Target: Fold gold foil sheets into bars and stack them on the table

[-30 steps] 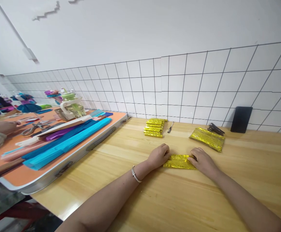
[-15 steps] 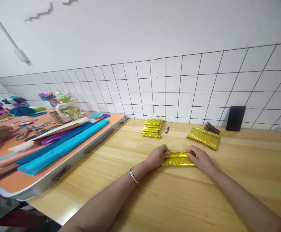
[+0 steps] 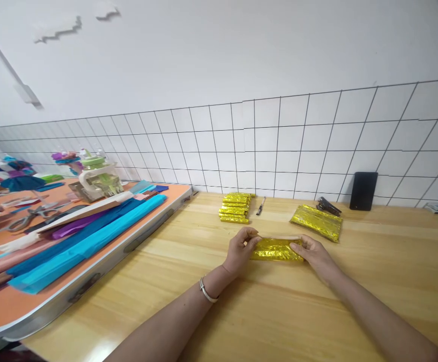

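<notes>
Shiny gold, crinkled rectangular foil-like strip [image 3: 275, 249] spans the gap between the two bare hands, over the pale wooden table [image 3: 249, 317]; whether its lower edge touches the wood is unclear. The left hand [image 3: 239, 251] pinches its left end, the right hand [image 3: 319, 259] its right. It looks light, thin and pliable, probably slick and easily creased, so gentle thumb-and-finger holds at both ends should suit it.
</notes>
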### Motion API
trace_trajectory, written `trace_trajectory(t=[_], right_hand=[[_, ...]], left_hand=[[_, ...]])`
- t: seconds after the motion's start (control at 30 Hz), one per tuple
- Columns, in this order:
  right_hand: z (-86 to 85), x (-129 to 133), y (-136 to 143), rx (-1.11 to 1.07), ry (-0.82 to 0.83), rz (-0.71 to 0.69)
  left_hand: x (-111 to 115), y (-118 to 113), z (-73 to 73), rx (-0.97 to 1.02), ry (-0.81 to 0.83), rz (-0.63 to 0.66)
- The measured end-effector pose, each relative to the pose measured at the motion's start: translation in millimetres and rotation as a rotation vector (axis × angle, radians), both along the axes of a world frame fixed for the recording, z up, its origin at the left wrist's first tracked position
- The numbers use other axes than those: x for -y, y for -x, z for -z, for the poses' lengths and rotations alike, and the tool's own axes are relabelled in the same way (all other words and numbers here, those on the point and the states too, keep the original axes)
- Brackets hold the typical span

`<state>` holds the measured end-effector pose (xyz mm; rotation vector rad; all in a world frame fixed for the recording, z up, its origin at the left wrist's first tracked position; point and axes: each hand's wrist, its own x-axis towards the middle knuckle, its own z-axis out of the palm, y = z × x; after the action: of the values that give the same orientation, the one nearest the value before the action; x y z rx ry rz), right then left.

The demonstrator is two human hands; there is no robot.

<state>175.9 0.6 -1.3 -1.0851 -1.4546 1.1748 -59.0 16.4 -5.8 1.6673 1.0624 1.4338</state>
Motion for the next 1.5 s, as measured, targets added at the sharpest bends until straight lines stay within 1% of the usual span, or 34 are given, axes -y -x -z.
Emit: trace_trajectory(t=[0.07, 0.17, 0.23, 0.33, 0.4, 0.47, 0.67, 0.8, 0.93, 1.23, 1.37, 1.5], right_hand=[[0.0, 2.0, 1.3, -0.048, 0.022, -0.031], [2.2, 1.0, 1.9, -0.088, 0.024, 0.027], [4.6, -1.2, 1.0, -0.102, 0.018, 0.058], [7.4, -3.9, -1.0, -0.100, 0.007, 0.065], [8.2, -4.5, -1.4, -0.092, -0.006, 0.066], [8.3, -4.6, -0.8, -0.098, -0.015, 0.072], [7.5, -4.5, 0.8, -0.114, 0.013, 0.066], [9.3, -3.8, 0.7, -0.132, 0.030, 0.041], [10.4, -2.5, 1.2, -0.119, 0.012, 0.057], [10.9, -4.3, 0.3, -0.096, -0.006, 0.065], [11.8, -3.0, 1.2, -0.086, -0.023, 0.111], [7.5, 1.1, 3.4, -0.036, -0.076, 0.158]], left_hand=[[1.3, -1.2, -0.5, 0.035, 0.036, 0.041], [2.6, -4.2, -3.2, 0.199, 0.151, 0.168], [2.9, -5.1, -5.4, 0.272, 0.202, 0.242], [2.9, -4.0, -6.9, 0.274, 0.305, 0.328], [2.6, -2.9, -6.1, 0.254, 0.345, 0.360], [1.9, -2.6, -4.2, 0.227, 0.328, 0.357], [-1.0, -2.8, 1.4, 0.082, 0.259, 0.278], [-2.5, -1.7, 3.8, 0.118, 0.269, 0.258], [-3.3, -1.2, 5.6, 0.118, 0.290, 0.258], [-2.0, -0.8, 3.3, 0.092, 0.318, 0.249], [-0.4, 0.1, 0.7, 0.054, 0.283, 0.243], [-0.8, 1.5, -0.4, 0.021, 0.266, 0.237]])
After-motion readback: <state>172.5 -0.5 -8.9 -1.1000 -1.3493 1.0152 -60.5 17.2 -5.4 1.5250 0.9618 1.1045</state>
